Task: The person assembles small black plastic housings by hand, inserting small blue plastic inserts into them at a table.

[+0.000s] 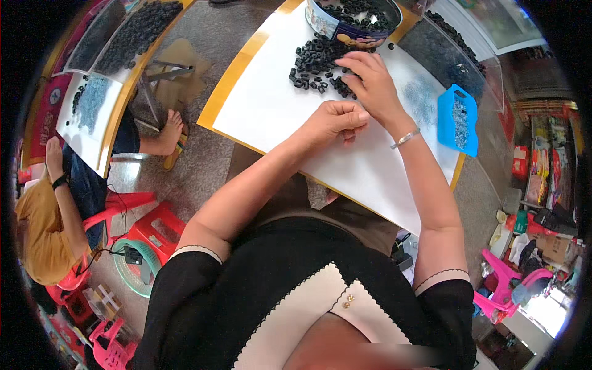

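My left hand (pixel 336 122) hovers over the white tabletop (pixel 271 98), its fingers curled and the thumb pressed against them. Whatever it may hold is hidden. Just beyond it, my right hand (pixel 374 83) reaches to a pile of small black tube-like plastic pieces (pixel 311 58). Its fingers are apart and bent at the pile's right side, with no piece plainly gripped. Behind the pile stands a round printed tin (pixel 324 23) with more black pieces inside. To the right, a blue plastic scoop-like tray (pixel 446 120) holds tiny pale bluish bits.
Pale bits (pixel 420 98) lie scattered left of the blue tray. A clear-walled bin (pixel 428 49) borders the table's right side. At left, a co-worker (pixel 46 222) sits at another table (pixel 111 132) with black and pale pieces. Red stools (pixel 157 231) and a green basket (pixel 128 271) stand nearby.
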{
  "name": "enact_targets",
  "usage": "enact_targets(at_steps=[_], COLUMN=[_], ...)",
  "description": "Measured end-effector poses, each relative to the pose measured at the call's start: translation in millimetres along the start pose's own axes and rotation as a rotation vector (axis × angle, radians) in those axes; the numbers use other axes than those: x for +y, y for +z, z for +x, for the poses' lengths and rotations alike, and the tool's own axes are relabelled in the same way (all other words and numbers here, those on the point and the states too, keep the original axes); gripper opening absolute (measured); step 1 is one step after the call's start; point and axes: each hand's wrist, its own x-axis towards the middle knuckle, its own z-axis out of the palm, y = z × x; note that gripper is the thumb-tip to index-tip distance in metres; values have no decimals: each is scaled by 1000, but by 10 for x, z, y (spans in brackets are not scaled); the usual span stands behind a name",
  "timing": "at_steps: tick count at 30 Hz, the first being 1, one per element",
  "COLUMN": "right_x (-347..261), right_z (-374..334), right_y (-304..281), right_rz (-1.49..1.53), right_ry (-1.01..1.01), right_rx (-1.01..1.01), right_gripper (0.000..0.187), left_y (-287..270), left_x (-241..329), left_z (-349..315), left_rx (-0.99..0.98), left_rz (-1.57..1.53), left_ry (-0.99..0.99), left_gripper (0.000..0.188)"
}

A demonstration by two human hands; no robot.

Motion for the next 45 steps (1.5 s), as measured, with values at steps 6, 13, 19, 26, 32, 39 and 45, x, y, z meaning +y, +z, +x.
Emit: enact_targets(at_steps=[6, 13, 19, 26, 32, 39, 45], right_x=[-5, 53, -42, -397, -407, -417, -65], right_z=[257, 125, 34, -301, -507, -591, -594], right_y=[299, 187, 46, -256, -188, -78, -301], right_rz=[-182, -116, 243, 886, 846, 722, 283], right_ry=[-311, -201, 139, 539, 424, 331, 256], right_rx=[32, 39, 99, 171, 207, 316, 485], right_gripper=[27, 20, 18, 16, 15, 10, 8], left_y=[-61, -26, -65, -129, -46, -57, -120], left_x=[-33, -23, -83, -56, -15, -55, -78], left_z=[-9, 11, 50, 56, 69, 104, 101], left_rx=[-49, -17, 9, 63, 88, 86, 94], left_rz=[-25, -79, -169, -364, -309, -259, -394], left_ry=[39, 33, 60, 132, 170, 162, 209], left_gripper=[25, 23, 20, 17, 24, 25, 27])
